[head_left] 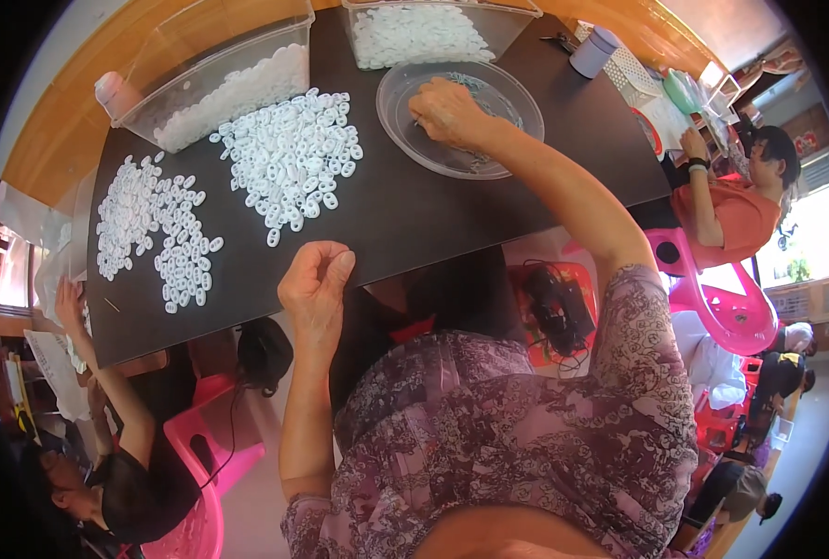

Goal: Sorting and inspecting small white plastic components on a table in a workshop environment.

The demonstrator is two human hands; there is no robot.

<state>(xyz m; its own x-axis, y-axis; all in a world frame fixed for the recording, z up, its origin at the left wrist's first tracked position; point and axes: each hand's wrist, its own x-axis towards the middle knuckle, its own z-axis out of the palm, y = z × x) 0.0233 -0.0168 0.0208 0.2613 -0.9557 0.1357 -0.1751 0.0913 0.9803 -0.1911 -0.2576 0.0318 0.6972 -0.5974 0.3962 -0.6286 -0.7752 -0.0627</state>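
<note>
- Curled loosely, the fingers of my left hand [317, 279] are bent toward the palm at the near edge of the black rectangular table [433, 210]; I cannot tell if something small is pinched inside them.
- Reaching forward, my right hand [447, 112] rests inside the round clear plastic plate [508, 102], with the fingers drawn together and pointing down to the left side of the plate; whether they pinch a piece, I cannot tell.
- On the plate I see only some thin, faint marks, too small to identify.
- Left of the plate lies a big heap of small white oval plastic rings [293, 158], spread flat on the table, well apart from my left hand.
- Further left there is a second scattered group of the same white rings [154, 228], near the left edge of the table.
- Behind the big heap stands a clear plastic bin [214, 70], tilted, with more white pieces inside.
- Behind the plate stands another clear container of white pieces [424, 33].
- At the right side of the table sits a person in an orange shirt [736, 214], beside a pink plastic chair [727, 307].
- At the lower left another person [107, 484] reaches one hand to the table corner.
</note>
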